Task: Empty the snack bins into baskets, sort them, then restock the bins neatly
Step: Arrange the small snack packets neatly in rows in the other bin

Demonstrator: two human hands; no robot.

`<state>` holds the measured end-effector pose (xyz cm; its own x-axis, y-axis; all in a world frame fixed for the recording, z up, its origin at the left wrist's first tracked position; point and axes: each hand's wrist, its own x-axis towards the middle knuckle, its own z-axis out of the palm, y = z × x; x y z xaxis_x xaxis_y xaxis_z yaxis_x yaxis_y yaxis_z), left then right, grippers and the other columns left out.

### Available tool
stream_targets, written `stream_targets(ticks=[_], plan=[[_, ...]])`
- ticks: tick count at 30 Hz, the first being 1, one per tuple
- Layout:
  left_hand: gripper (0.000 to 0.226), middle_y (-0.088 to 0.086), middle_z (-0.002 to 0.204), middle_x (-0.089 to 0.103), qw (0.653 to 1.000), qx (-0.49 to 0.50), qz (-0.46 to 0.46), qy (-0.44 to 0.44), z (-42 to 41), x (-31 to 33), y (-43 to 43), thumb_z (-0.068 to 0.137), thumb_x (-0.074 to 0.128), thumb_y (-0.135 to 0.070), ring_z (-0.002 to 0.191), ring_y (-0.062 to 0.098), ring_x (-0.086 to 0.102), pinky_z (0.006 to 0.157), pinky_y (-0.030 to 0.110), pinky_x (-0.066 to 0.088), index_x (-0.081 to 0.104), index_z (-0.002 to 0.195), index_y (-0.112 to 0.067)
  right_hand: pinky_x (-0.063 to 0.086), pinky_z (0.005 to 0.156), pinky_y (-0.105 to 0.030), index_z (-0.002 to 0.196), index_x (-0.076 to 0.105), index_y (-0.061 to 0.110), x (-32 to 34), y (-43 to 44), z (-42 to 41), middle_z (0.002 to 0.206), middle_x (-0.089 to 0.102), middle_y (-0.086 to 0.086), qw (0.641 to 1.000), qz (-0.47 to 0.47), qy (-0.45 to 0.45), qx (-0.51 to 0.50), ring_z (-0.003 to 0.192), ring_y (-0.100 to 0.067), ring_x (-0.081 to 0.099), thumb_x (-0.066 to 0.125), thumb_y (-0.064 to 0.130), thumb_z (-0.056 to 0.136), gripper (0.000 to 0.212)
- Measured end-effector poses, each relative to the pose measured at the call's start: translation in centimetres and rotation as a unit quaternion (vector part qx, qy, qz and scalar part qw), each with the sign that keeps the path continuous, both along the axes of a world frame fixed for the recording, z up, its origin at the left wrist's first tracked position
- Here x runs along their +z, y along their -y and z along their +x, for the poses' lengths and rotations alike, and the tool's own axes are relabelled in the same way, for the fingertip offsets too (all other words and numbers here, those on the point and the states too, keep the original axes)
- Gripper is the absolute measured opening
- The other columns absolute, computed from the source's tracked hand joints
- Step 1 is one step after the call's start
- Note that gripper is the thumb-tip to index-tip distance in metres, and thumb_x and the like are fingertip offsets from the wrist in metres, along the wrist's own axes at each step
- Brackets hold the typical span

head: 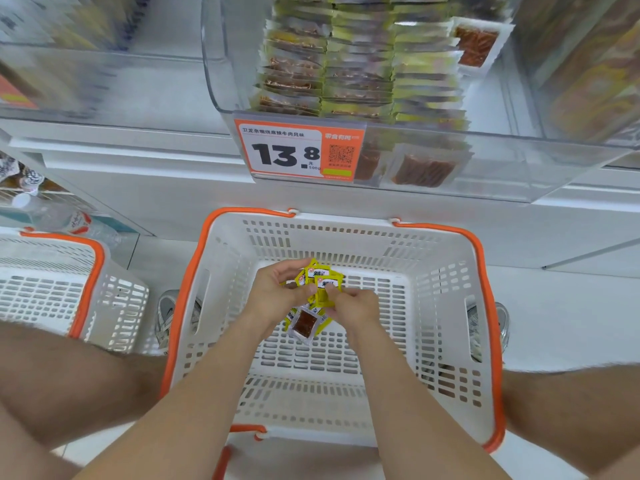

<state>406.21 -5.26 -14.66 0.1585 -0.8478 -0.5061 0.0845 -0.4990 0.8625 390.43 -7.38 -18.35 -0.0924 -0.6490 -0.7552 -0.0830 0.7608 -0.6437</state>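
Clear snack bin (381, 81) well beyond hands, full of packets, price tag (298, 150) on front. White orange-rimmed basket (433, 306) under both hands. Left hand (277, 292) curled round bunch of yellow snack packets (320, 278). Right hand (356, 306) just beside, pinching one packet's edge. More packets just below hands (lying or hanging, cannot tell).

bright even light | soft shadows | upper bins (363, 64) blurred | wide-angle edge bending
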Motion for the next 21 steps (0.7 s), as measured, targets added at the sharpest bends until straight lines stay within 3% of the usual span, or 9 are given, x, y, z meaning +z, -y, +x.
stream_targets(ticks=[2, 4, 8, 10, 12, 14, 17, 21], plan=[[0.05, 0.0, 0.112, 0.079, 1.0, -0.023, -0.001, -0.016, -0.3, -0.1, -0.2, 0.079, 0.088, 0.0, 0.1, 0.014, 0.075, 0.085, 0.029, 0.062, 0.074, 0.124, -0.016, 0.064, 0.084, -0.041, 0.112, 0.071, -0.005, 0.3, -0.3, 0.4, 0.099, 0.078, -0.021, 0.991, 0.043, 0.126, -0.025, 0.086, -0.03, 0.079, 0.077, 0.013, 0.092, 0.027], [0.043, 0.001, 0.113, 0.079, 0.999, -0.037, -0.001, -0.011, -0.6, -0.6, -0.4, 0.08, 0.088, -0.003, 0.103, 0.014, 0.075, 0.087, 0.027, 0.061, 0.074, 0.12, -0.014, 0.064, 0.082, -0.041, 0.102, 0.073, 0.011, 0.3, -0.6, 0.9, 0.092, 0.08, -0.014, 0.991, 0.017, 0.136, 0.003, 0.086, -0.028, 0.078, 0.072, 0.004, 0.094, 0.011], [0.027, -0.001, 0.113, 0.075, 0.987, -0.045, 0.014, 0.156, 0.4, -2.8, -0.6, 0.089, 0.075, 0.006, 0.101, 0.012, 0.072, 0.085, 0.024, 0.057, 0.067, 0.107, -0.013, 0.061, 0.084, -0.045, 0.093, 0.079, 0.018, -2.1, -1.5, 1.6, 0.085, 0.077, -0.003, 0.982, -0.095, -0.027, 0.16, 0.086, -0.023, 0.073, 0.056, 0.017, 0.098, 0.023], [0.025, -0.001, 0.112, 0.07, 0.969, -0.029, 0.046, 0.242, 1.2, -3.8, -1.1, 0.094, 0.067, 0.005, 0.097, 0.017, 0.069, 0.076, 0.018, 0.051, 0.061, 0.104, -0.017, 0.057, 0.084, -0.038, 0.109, 0.079, 0.017, -3.6, -1.5, 0.9, 0.098, 0.075, -0.004, 0.961, -0.109, -0.139, 0.214, 0.09, -0.023, 0.07, 0.053, 0.013, 0.101, 0.028], [0.023, 0.003, 0.112, 0.066, 0.964, -0.002, 0.082, 0.254, 1.7, -4.7, -1.8, 0.099, 0.06, 0.003, 0.088, 0.018, 0.064, 0.064, 0.015, 0.045, 0.057, 0.106, -0.019, 0.055, 0.091, -0.039, 0.13, 0.069, 0.012, -4.7, -1.2, -0.3, 0.125, 0.068, -0.01, 0.913, -0.144, -0.278, 0.26, 0.109, -0.028, 0.067, 0.054, 0.009, 0.101, 0.033], [0.022, 0.003, 0.112, 0.066, 0.968, 0.016, 0.106, 0.228, 1.7, -5.4, -2.4, 0.1, 0.058, 0.002, 0.087, 0.019, 0.064, 0.066, 0.019, 0.048, 0.058, 0.107, -0.019, 0.052, 0.097, -0.046, 0.14, 0.058, 0.013, -6.2, -0.4, -0.9, 0.138, 0.057, -0.01, 0.85, -0.201, -0.361, 0.325, 0.122, -0.033, 0.058, 0.056, 0.004, 0.096, 0.045], [0.023, 0.001, 0.107, 0.069, 0.975, 0.032, 0.106, 0.193, 1.9, -6.0, -3.2, 0.097, 0.064, 0.001, 0.094, 0.02, 0.068, 0.075, 0.026, 0.052, 0.064, 0.109, -0.019, 0.045, 0.107, -0.049, 0.154, 0.044, 0.022, -7.5, 1.4, -0.4, 0.156, 0.043, -0.005, 0.77, -0.231, -0.377, 0.46, 0.139, -0.033, 0.043, 0.06, 0.003, 0.095, 0.063], [0.024, 0.002, 0.116, 0.073, 0.986, 0.03, 0.088, 0.138, 2.1, -6.1, -3.7, 0.094, 0.071, 0.0, 0.102, 0.018, 0.07, 0.073, 0.015, 0.052, 0.072, 0.113, -0.015, 0.038, 0.11, -0.041, 0.14, 0.056, 0.018, -8.3, 2.6, 0.1, 0.148, 0.048, -0.003, 0.69, -0.245, -0.426, 0.531, 0.139, -0.028, 0.04, 0.067, 0.012, 0.095, 0.047]])
